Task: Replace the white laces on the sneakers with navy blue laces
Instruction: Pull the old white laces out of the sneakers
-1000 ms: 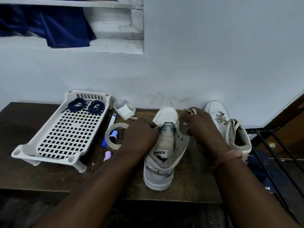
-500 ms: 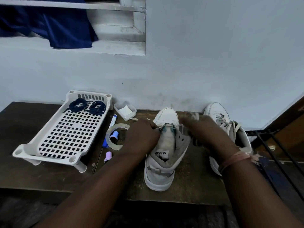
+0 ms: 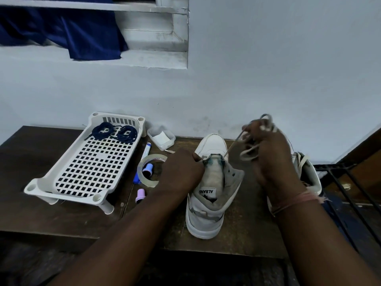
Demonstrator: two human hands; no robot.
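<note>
While the left hand (image 3: 181, 172) grips the near sneaker (image 3: 208, 195) at the left edge of its opening, fingers curled onto the upper, the right hand (image 3: 268, 153) is raised above and to the right of the toe, fist closed around a bunched white lace (image 3: 250, 150). One strand runs taut from that fist down to the front eyelets beside the tongue. Sneaker stands on the dark table (image 3: 247, 219), toe toward the wall, heel toward the camera, tongue label showing. Second sneaker (image 3: 307, 172) sits just right of it, mostly hidden behind the right wrist; its white lace looks still in. Two coils of navy laces (image 3: 114, 132) lie at the far end of the white slotted tray (image 3: 82, 168), left side of the table, well apart from both shoes. Between tray and near sneaker: a tape roll (image 3: 149, 172), a marker (image 3: 146, 149), a small purple cap (image 3: 140, 195). Small clear box (image 3: 161, 137) near the wall.
</note>
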